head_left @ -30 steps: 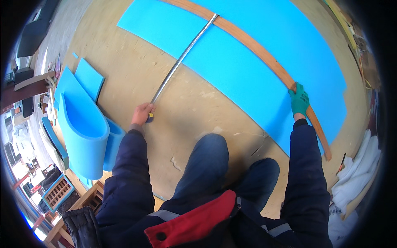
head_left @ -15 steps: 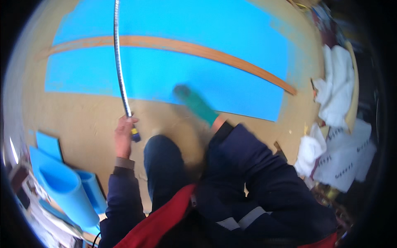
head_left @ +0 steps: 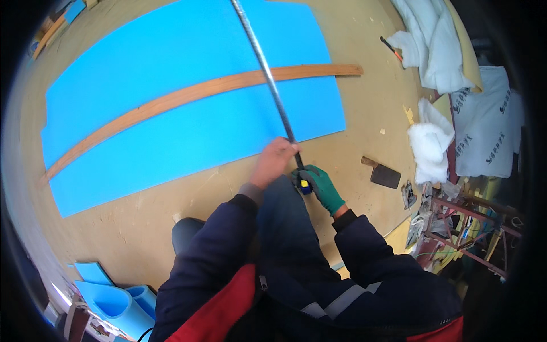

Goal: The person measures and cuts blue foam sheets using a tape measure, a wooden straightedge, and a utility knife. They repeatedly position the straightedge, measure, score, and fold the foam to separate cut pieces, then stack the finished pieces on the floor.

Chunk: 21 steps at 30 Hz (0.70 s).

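A tape measure (head_left: 306,186) with a dark blue and yellow case is held low in front of me. My right hand (head_left: 322,187), in a green glove, is closed around the case. My bare left hand (head_left: 274,163) pinches the drawn-out metal blade (head_left: 265,68) just above it. The blade runs up and away past the top edge of the view. It passes over a blue foam sheet (head_left: 171,165) and crosses above a long wooden strip (head_left: 188,97) lying on that sheet.
A cleaver (head_left: 384,173) lies on the tan work surface (head_left: 364,114) to the right. Beyond it are white wadding (head_left: 428,151), printed white wrapping (head_left: 484,122) and a reddish metal frame (head_left: 456,225). Rolled blue foam (head_left: 114,302) stands at lower left. A red-and-black tool (head_left: 392,49) lies at upper right.
My gloved right hand has come from over the foam to the tape case. My left hand, earlier at the case, moved right and now grips the blade. The view has turned.
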Motion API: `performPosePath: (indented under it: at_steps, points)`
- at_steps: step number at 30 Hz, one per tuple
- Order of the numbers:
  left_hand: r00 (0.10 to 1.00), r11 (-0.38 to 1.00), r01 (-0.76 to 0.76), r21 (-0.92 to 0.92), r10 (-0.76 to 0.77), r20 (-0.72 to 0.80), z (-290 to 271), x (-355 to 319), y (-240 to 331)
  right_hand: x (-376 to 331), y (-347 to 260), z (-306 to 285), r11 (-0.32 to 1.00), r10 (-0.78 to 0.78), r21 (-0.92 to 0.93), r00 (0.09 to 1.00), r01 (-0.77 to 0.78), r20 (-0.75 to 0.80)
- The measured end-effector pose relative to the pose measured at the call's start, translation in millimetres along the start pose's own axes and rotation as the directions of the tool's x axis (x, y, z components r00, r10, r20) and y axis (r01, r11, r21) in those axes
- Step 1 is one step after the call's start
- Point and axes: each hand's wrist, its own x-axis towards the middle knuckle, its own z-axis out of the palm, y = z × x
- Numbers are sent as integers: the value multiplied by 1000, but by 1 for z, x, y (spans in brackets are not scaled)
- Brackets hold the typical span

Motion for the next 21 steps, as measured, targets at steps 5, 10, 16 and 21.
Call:
performPosePath:
  at_steps: [5, 10, 16, 21]
  points:
    - [971, 982, -90, 168, 49, 233, 38, 16, -40, -8, 52, -52, 978, -32, 203, 992, 57, -126]
    - [953, 529, 2, 848, 255, -162, -83, 60, -49, -34, 121, -91, 957, 250, 225, 911, -182, -328]
    - [950, -3, 289, 957, 121, -286, -167, 83, -43, -25, 173, -110, 950, 176, 304, 919, -66, -354]
    - [950, -55, 299, 953, 114, -291, -162, 85, -44, -19, 188, -105, 951, 221, 287, 905, -117, -364]
